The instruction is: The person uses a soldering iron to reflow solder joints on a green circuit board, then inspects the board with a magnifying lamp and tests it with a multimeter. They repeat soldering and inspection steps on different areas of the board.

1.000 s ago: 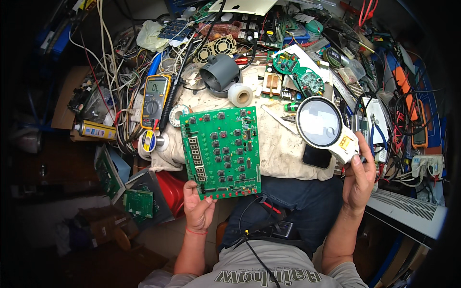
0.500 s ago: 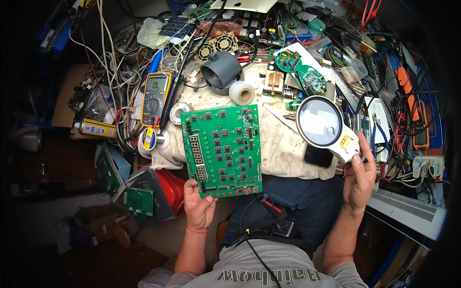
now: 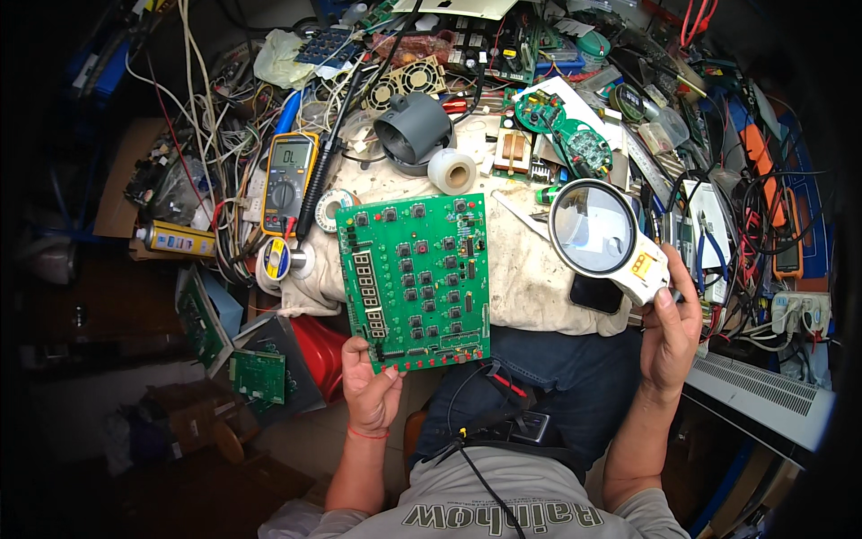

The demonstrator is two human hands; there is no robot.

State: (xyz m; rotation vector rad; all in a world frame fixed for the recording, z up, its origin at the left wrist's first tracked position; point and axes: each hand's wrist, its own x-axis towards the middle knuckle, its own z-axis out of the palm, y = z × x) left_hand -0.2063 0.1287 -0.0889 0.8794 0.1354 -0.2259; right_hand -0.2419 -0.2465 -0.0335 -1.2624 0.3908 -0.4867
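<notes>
My left hand (image 3: 370,395) grips the lower left corner of a green circuit board (image 3: 395,278), thumb in front and fingers partly behind it. The board faces up with rows of small black push buttons, a column of digit displays along its left side and red parts on its lower edge. My right hand (image 3: 671,337) is closed on the white handle of a round magnifying glass (image 3: 593,226) with a dark-rimmed lens. The magnifier hangs to the right of the board, apart from it. Below its lens a black phone (image 3: 596,293) lies on the cloth, partly covered.
A stained pale cloth (image 3: 525,296) covers the bench front. Behind the board stand a tape roll (image 3: 452,171), a grey cylindrical holder (image 3: 413,135) and a yellow multimeter (image 3: 289,184). Tangled cables and loose boards crowd the back and sides. Another green board (image 3: 259,377) sits low at left.
The magnifying glass has shifted very slightly left, and its lens reflection differs. The circuit board's upper edge has tipped a little; both hands keep their grip.
</notes>
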